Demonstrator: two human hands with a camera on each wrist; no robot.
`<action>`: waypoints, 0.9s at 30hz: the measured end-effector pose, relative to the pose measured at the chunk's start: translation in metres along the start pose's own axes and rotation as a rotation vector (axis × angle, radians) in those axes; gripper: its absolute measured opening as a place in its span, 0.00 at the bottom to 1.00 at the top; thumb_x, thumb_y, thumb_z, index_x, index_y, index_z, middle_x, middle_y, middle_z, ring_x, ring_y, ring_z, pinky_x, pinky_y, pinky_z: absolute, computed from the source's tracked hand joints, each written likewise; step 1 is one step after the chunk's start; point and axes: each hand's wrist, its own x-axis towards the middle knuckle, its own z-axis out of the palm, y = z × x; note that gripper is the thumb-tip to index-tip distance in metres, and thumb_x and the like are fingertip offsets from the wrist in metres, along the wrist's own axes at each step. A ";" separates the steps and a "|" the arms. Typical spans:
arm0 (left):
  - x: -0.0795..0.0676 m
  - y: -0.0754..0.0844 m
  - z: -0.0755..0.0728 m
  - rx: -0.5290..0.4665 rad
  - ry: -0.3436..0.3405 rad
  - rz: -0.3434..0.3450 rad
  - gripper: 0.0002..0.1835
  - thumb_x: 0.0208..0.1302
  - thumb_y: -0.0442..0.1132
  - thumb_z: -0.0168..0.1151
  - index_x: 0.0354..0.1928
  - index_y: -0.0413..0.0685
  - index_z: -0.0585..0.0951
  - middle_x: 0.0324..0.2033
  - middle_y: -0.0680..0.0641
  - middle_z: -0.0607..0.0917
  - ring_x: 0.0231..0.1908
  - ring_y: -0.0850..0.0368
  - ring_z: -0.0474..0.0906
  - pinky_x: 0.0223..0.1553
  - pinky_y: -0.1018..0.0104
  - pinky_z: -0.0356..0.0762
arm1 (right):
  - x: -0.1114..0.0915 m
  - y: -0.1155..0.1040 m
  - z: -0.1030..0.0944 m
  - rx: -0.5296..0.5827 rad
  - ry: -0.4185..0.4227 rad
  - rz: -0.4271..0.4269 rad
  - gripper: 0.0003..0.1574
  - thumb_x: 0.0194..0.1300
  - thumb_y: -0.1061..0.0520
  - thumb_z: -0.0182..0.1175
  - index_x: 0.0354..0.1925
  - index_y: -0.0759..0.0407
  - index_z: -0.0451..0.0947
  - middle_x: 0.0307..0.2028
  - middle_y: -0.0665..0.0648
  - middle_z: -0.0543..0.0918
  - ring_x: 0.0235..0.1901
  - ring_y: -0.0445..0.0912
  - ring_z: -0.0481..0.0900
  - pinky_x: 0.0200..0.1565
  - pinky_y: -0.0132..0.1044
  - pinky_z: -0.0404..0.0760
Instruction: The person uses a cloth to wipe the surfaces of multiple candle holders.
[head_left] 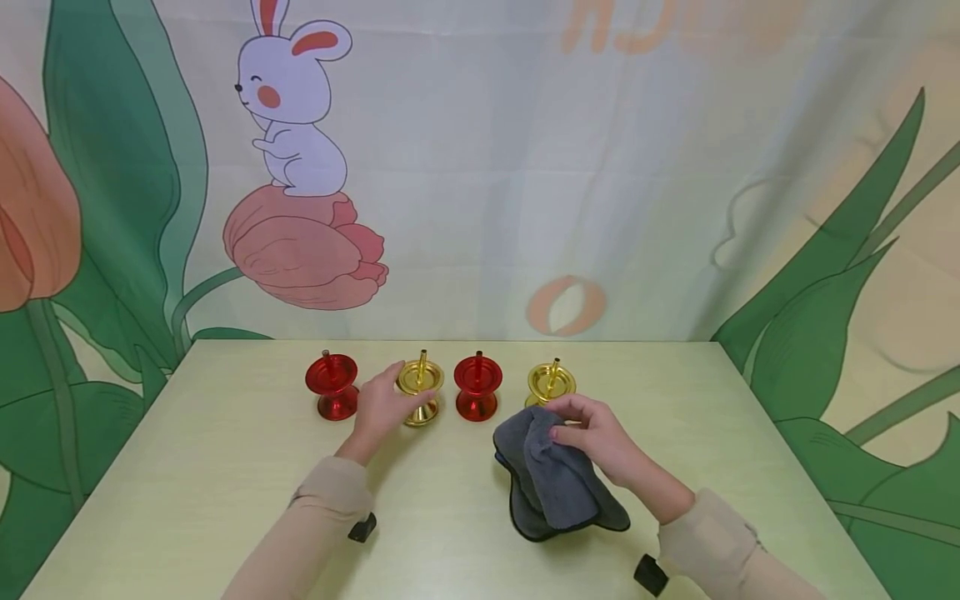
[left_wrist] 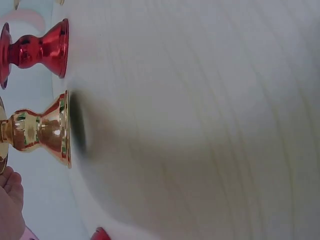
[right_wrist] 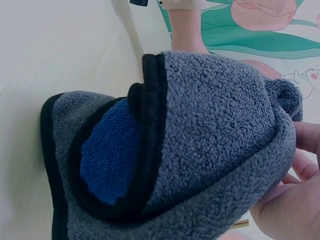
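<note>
In the head view my left hand [head_left: 378,414] pinches the rim of a shiny gold candle holder [head_left: 422,408], second from the left in a row. Its fingers lie at the dish's far left and its thumb crosses the near right side. The left wrist view shows the holder's stem and flared base [left_wrist: 52,131] with a dark shadow at the foot; whether it is off the table I cannot tell. My right hand [head_left: 600,437] grips a grey towel cloth [head_left: 558,475] with black edging, bunched and hanging. A blue side [right_wrist: 111,152] shows in the right wrist view.
A red candle holder [head_left: 332,385] stands left of the left hand. Another red one [head_left: 477,385] is just right of the held holder. A second gold one [head_left: 551,381] stands behind the cloth, partly hidden. The pale table [head_left: 225,475] ends at a printed curtain [head_left: 480,167].
</note>
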 end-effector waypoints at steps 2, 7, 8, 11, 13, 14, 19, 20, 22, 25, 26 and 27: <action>-0.002 0.003 -0.003 0.031 -0.001 0.026 0.44 0.43 0.62 0.63 0.60 0.44 0.66 0.58 0.42 0.70 0.58 0.44 0.66 0.55 0.50 0.66 | 0.001 -0.002 -0.001 -0.007 0.019 -0.009 0.19 0.56 0.67 0.54 0.48 0.71 0.69 0.46 0.63 0.76 0.39 0.42 0.76 0.42 0.33 0.77; -0.012 0.017 -0.012 0.113 0.007 0.150 0.44 0.41 0.64 0.63 0.58 0.46 0.69 0.56 0.44 0.73 0.57 0.46 0.68 0.54 0.52 0.68 | 0.003 -0.008 -0.006 0.022 0.091 -0.040 0.19 0.55 0.68 0.54 0.47 0.72 0.68 0.41 0.54 0.77 0.37 0.40 0.76 0.40 0.31 0.77; -0.015 0.021 -0.014 0.125 0.011 0.175 0.44 0.41 0.63 0.64 0.58 0.46 0.69 0.56 0.44 0.73 0.56 0.46 0.68 0.54 0.53 0.69 | 0.003 -0.010 -0.007 0.040 0.106 -0.044 0.19 0.55 0.68 0.54 0.47 0.72 0.68 0.39 0.52 0.77 0.36 0.40 0.77 0.39 0.30 0.77; -0.025 0.032 -0.019 0.140 0.023 0.242 0.42 0.40 0.61 0.66 0.57 0.46 0.70 0.55 0.45 0.74 0.56 0.47 0.69 0.54 0.54 0.69 | 0.005 -0.017 -0.009 0.096 0.143 -0.063 0.19 0.56 0.69 0.53 0.47 0.71 0.68 0.35 0.47 0.77 0.34 0.39 0.78 0.38 0.29 0.78; -0.032 0.038 -0.022 0.139 0.028 0.274 0.42 0.39 0.60 0.67 0.57 0.46 0.71 0.54 0.45 0.75 0.55 0.48 0.70 0.53 0.55 0.70 | 0.006 -0.022 -0.010 0.134 0.166 -0.075 0.17 0.56 0.69 0.53 0.46 0.69 0.68 0.34 0.45 0.77 0.33 0.37 0.78 0.37 0.29 0.78; -0.035 0.041 -0.023 0.137 0.029 0.289 0.42 0.38 0.60 0.68 0.57 0.46 0.71 0.54 0.45 0.75 0.55 0.48 0.70 0.53 0.55 0.70 | 0.006 -0.024 -0.011 0.152 0.177 -0.081 0.16 0.56 0.69 0.53 0.46 0.67 0.69 0.33 0.44 0.77 0.32 0.37 0.78 0.36 0.29 0.78; -0.047 0.056 -0.025 0.138 0.052 0.373 0.41 0.36 0.58 0.70 0.54 0.45 0.74 0.51 0.45 0.78 0.52 0.49 0.73 0.51 0.56 0.72 | 0.011 -0.038 -0.011 0.219 0.214 -0.118 0.14 0.58 0.68 0.52 0.45 0.60 0.69 0.33 0.44 0.77 0.32 0.36 0.77 0.34 0.28 0.78; -0.050 0.059 -0.025 0.140 0.058 0.388 0.41 0.36 0.58 0.70 0.54 0.45 0.74 0.51 0.45 0.78 0.52 0.50 0.73 0.51 0.56 0.72 | 0.012 -0.040 -0.010 0.230 0.220 -0.128 0.14 0.58 0.68 0.52 0.45 0.60 0.69 0.33 0.44 0.77 0.32 0.36 0.77 0.34 0.28 0.78; -0.054 0.065 -0.025 0.142 0.069 0.421 0.40 0.35 0.58 0.70 0.53 0.44 0.75 0.49 0.46 0.79 0.50 0.50 0.74 0.50 0.57 0.73 | 0.016 -0.045 -0.008 0.248 0.232 -0.147 0.15 0.58 0.68 0.52 0.45 0.61 0.69 0.33 0.43 0.78 0.32 0.35 0.78 0.35 0.28 0.78; -0.060 0.075 -0.024 0.135 0.070 0.465 0.40 0.34 0.58 0.71 0.52 0.44 0.76 0.48 0.46 0.80 0.49 0.51 0.76 0.48 0.58 0.74 | 0.021 -0.052 -0.001 0.258 0.230 -0.165 0.16 0.58 0.69 0.52 0.46 0.63 0.68 0.33 0.42 0.79 0.33 0.35 0.78 0.35 0.27 0.78; -0.062 0.078 -0.024 0.135 0.067 0.480 0.40 0.34 0.59 0.71 0.51 0.44 0.76 0.47 0.47 0.80 0.48 0.52 0.76 0.48 0.59 0.74 | 0.023 -0.054 0.002 0.248 0.225 -0.173 0.17 0.58 0.69 0.53 0.47 0.65 0.68 0.32 0.41 0.79 0.33 0.35 0.78 0.36 0.27 0.78; -0.064 0.081 -0.024 0.130 0.064 0.494 0.40 0.33 0.58 0.71 0.51 0.44 0.76 0.46 0.47 0.81 0.47 0.52 0.76 0.47 0.59 0.75 | 0.024 -0.055 0.005 0.235 0.220 -0.178 0.17 0.58 0.69 0.53 0.48 0.66 0.67 0.32 0.41 0.79 0.33 0.35 0.78 0.36 0.27 0.78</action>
